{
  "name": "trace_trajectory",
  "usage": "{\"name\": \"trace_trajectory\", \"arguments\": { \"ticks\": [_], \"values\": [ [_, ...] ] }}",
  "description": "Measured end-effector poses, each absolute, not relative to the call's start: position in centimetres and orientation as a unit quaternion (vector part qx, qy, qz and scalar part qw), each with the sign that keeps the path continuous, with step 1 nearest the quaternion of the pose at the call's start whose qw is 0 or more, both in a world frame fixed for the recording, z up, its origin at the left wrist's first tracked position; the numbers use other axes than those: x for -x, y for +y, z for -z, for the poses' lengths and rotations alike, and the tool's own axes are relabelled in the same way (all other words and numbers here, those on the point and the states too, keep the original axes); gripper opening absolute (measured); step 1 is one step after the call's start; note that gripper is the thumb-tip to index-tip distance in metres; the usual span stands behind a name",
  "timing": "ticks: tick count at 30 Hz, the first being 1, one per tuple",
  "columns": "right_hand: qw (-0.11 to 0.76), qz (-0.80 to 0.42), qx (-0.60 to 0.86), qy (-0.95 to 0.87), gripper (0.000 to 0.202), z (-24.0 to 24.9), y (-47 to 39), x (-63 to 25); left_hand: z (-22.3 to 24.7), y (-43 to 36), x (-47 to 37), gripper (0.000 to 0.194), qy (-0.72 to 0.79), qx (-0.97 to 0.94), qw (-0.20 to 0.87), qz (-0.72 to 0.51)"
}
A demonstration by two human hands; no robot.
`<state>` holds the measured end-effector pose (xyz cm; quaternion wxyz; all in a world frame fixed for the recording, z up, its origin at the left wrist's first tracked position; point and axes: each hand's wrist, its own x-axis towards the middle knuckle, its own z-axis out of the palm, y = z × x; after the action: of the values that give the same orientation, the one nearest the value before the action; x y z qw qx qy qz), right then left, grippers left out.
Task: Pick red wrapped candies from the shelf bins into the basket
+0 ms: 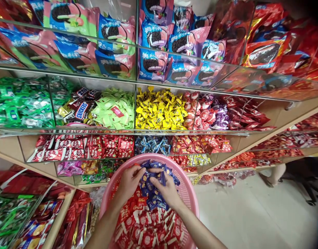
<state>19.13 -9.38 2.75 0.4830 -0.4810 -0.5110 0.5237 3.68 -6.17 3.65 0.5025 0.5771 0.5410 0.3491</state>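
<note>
A pink plastic basket sits in front of me with wrapped candies in it. Both my hands are inside its far half, over a pile of dark blue wrapped candies. My left hand has thumb and fingertips pinched together at the left edge of the blue candies. Curled over the same pile, my right hand grips some blue wrappers between thumb and fingers. Red candies lie below my left hand, and red-and-white candies fill the near part of the basket.
Glass-fronted shelves rise ahead, with yellow candies, light green candies, Snickers bars and packaged cookies. More packets stand at lower left. Tiled floor lies to the right, with a person's foot and a chair base.
</note>
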Motion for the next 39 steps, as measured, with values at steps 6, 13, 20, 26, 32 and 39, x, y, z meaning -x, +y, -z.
{"name": "trace_trajectory", "arguments": {
  "ticks": [6,13,20,26,32,39],
  "values": [
    [0.563,-0.651,0.457,-0.224,0.02,-1.9,-9.8,-18.5,-3.7,-6.5,-4.3,0.03,0.556,-0.501,0.516,-0.417],
    [0.541,-0.63,0.49,-0.264,0.026,-1.5,-10.2,-17.9,-3.1,-6.5,-4.5,0.03,0.559,-0.528,0.48,-0.422],
    [0.569,-0.591,0.505,-0.266,0.024,-2.0,-10.3,-18.2,-3.7,-7.0,-4.6,0.031,0.574,-0.548,0.444,-0.416],
    [0.573,-0.6,0.509,-0.229,0.026,-2.8,-10.5,-18.0,-3.6,-7.6,-5.7,0.033,0.597,-0.448,0.478,-0.463],
    [0.54,-0.542,0.568,-0.304,0.027,-2.4,-9.2,-22.2,-4.9,-6.5,-2.7,0.041,0.59,-0.494,0.454,-0.449],
    [0.463,-0.494,0.615,-0.404,0.033,-1.4,-9.5,-26.0,-1.9,-5.8,4.7,0.045,0.713,-0.479,0.284,-0.425]
  ]
}}
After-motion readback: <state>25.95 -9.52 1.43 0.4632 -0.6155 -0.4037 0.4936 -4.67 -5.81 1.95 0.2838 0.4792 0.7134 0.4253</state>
